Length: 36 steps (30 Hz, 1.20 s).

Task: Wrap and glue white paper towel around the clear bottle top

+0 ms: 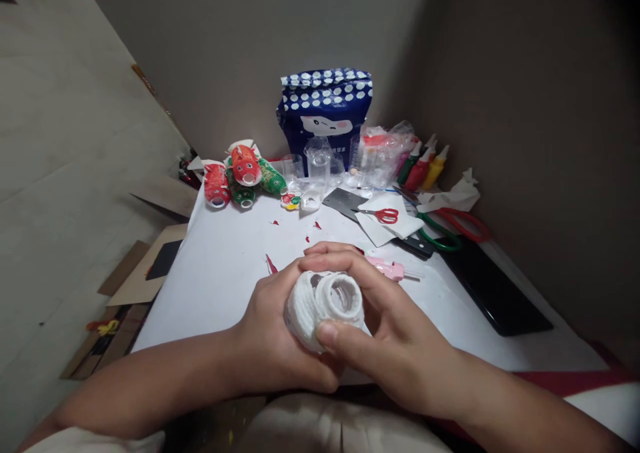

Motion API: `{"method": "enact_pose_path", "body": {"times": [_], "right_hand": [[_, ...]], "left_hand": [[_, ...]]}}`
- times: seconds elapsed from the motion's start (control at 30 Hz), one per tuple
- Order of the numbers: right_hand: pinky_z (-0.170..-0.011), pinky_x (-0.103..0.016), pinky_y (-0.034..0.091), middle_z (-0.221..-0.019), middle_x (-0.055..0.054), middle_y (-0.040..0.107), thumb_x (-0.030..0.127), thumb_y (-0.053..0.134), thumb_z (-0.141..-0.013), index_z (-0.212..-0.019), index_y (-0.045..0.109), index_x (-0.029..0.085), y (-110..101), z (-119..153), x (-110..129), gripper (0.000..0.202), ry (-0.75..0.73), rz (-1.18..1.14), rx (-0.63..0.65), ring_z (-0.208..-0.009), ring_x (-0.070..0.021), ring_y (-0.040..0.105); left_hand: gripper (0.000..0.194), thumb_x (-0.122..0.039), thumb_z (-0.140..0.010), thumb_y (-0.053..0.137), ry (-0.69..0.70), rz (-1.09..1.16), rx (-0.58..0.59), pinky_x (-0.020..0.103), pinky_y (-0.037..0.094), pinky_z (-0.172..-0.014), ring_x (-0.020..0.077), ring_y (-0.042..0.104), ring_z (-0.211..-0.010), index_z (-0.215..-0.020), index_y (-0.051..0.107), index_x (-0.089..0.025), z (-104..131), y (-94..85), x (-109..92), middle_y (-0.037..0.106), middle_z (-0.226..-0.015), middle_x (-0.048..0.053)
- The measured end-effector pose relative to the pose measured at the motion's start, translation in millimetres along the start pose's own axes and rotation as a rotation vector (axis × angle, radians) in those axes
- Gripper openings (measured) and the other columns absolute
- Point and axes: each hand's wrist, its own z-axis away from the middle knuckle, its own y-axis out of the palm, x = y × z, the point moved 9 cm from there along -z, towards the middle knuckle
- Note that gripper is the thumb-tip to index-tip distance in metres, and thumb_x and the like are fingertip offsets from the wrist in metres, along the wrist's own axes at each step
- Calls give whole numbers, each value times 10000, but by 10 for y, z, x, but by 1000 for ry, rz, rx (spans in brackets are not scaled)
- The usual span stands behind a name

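Note:
Between my two hands is a white bottle-like form (302, 314) with a rough, wrapped-looking surface. Its round open mouth ring points up toward me. My left hand (273, 330) curls around its left side and underside. Around the right side goes my right hand (395, 326), its thumb pressed on the front just below the ring and its fingers over the far side. Just beyond the right hand lies a pink tool (390, 268) with a thin rod, partly hidden. A dark red scrap (271, 264) is on the white table (200, 286) past my left hand.
Red and green fish-like figures (245, 166) stand at the back left. Behind are clear cups (319, 163), a blue bag (327, 100) and paint bottles (419, 173). Red-handled scissors (387, 216), green-handled scissors (445, 242) and a black slab (493, 286) lie to the right.

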Motion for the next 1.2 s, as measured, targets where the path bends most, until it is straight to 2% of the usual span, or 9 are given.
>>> {"method": "enact_pose_path", "body": {"times": [0.17,0.3,0.37,0.53,0.67,0.8,0.97,1.1,1.2], "right_hand": [[-1074,-262,370,-1275,-30,498,220,704,-814,-1203,574,237,14,5,24,411,-21,12,29,-1272,-174,474],[-1086,-309,365,-1309,-41,468,187,631,-850,-1214,552,247,17,8,11,377,-26,10,19,-1293,-187,449],[-1069,-327,385,-1320,-41,449,184,612,-857,-1221,532,259,39,19,-5,381,-18,5,21,-1264,-189,475],[-1091,-349,369,-1324,-25,422,245,834,-689,-1221,483,307,62,62,-36,640,-7,54,-19,-1296,-223,442],[-1105,-378,349,-1326,-38,428,251,782,-750,-1190,495,299,71,79,-30,527,-15,51,-31,-1308,-229,428],[-1092,-343,351,-1281,-53,469,254,751,-770,-1161,512,271,65,76,8,459,-43,43,-45,-1314,-218,413],[-1076,-347,371,-1259,-48,488,184,682,-796,-1138,518,267,67,55,18,388,-46,16,-72,-1260,-204,462],[-1044,-384,406,-1227,-70,505,160,634,-786,-1097,538,241,59,28,30,336,-54,14,-119,-1209,-222,510],[-1041,-400,419,-1222,-70,508,158,690,-731,-1085,540,243,66,25,19,394,-50,2,-120,-1189,-237,537]], "left_hand": [[780,-142,-408,869,102,17,66,187,473,-573,104,544,-667,-1112,574,-301,-5,27,-134,587,-842,-73],[782,-123,-416,867,109,-68,43,203,514,-625,128,594,-724,-1117,560,-286,-1,28,-128,626,-922,-57],[759,-175,-431,875,142,-107,26,214,523,-612,133,604,-709,-1109,548,-269,8,19,-139,639,-936,-44],[518,-413,-607,794,283,-235,-15,302,553,-664,176,634,-723,-1027,553,-228,55,-22,-219,638,-876,0],[398,-326,-634,782,342,-419,-54,349,567,-726,195,653,-756,-944,554,-223,89,-9,-261,646,-880,15],[408,-304,-625,775,454,-463,-83,383,576,-740,230,673,-803,-942,529,-231,128,34,-366,658,-892,27],[440,-392,-675,741,380,-516,-101,393,559,-685,245,661,-783,-1023,529,-224,98,39,-333,633,-815,27],[359,-320,-717,676,412,-543,-120,357,518,-612,200,620,-667,-1016,517,-201,101,33,-357,613,-794,24],[388,-369,-705,659,456,-557,-96,368,500,-612,192,600,-640,-1016,510,-191,112,42,-383,607,-813,27]]}}
